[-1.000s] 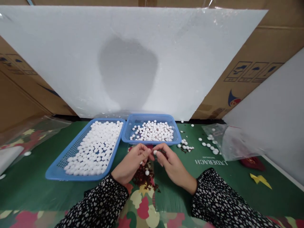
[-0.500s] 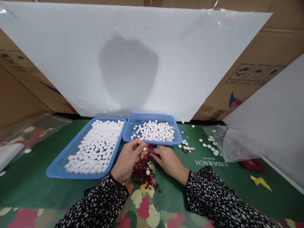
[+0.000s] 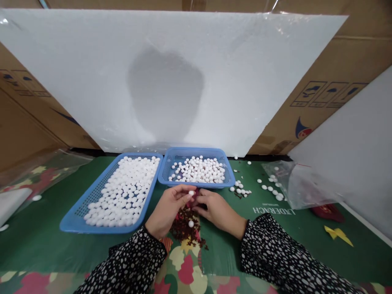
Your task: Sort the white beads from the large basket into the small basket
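My left hand [image 3: 168, 207] pinches a small white ball [image 3: 191, 193] between thumb and fingertips. My right hand [image 3: 217, 211] is close beside it, fingers curled toward the ball. Whatever lies between the right fingertips is too small or hidden to make out. Beneath both hands is a loose heap of dark reddish-brown bits [image 3: 183, 229], spiky in outline. Another white ball [image 3: 191, 223] rests on that heap. Just beyond the hands stands a blue perforated basket [image 3: 196, 185] with many white balls and a few dark bits in it.
A larger blue basket [image 3: 65, 218] full of white balls stands on the left. Loose white balls [image 3: 239, 188] lie right of the small basket, more by a clear plastic bag [image 3: 301, 185]. A white board [image 3: 232, 81] and cardboard [image 3: 324, 65] wall off the back.
The left hand, with the white ball, has shifted slightly right, closer to the right hand. The right fingers have drawn in nearer the ball.
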Available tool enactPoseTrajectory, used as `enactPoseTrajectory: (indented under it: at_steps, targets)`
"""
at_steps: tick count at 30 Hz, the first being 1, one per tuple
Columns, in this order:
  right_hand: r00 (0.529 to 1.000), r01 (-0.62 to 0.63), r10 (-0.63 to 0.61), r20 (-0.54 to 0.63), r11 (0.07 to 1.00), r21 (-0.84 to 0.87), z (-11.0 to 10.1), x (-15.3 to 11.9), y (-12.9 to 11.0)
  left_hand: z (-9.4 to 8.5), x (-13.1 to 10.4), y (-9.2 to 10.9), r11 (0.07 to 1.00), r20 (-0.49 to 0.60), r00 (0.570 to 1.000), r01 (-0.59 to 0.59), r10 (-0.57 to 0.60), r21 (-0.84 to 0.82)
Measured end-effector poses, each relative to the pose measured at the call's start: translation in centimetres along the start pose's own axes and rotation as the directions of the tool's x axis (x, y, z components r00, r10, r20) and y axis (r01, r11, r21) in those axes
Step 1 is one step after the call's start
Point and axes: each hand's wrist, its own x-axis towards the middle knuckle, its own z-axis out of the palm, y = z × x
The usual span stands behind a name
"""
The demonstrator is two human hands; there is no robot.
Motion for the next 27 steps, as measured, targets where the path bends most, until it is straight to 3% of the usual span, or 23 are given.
enactPoseTrajectory:
  at_steps: [7, 14, 18, 21, 27]
  targets:
    - [0.997, 0.045, -0.043, 0.06, 0.998, -0.038, -0.3, -0.9, -0.7, 0.0, 0.1, -0.1, 0.997, -0.04, 0.999, -0.001, 0.004, 0.071]
    - [0.99, 0.124, -0.112, 0.089, 0.983, -0.132, -0.6, -0.9, -1.1, -0.3, 0.5, -0.5, 0.994, -0.012, 1.0, -0.024, 0.025, 0.102]
    - [0.997, 0.028, -0.018, -0.08, 0.991, 0.128, -1.2, -1.2, -1.2, -0.2, 0.4, -0.4, 0.992, -0.002, 0.999, -0.052, 0.053, 0.117]
    - [0.974, -0.037, 0.109, -0.196, 0.94, 0.339, -1.8, -1.2, -1.5, 0.0, 0.3, -0.1, 0.988, -0.003, 0.998, -0.067, 0.068, 0.141]
    - [0.958, -0.036, 0.154, -0.241, 0.901, 0.433, -2.3, -1.1, -2.1, 0.3, 0.0, 0.1, 0.99, 0.006, 0.998, -0.068, 0.068, 0.121]
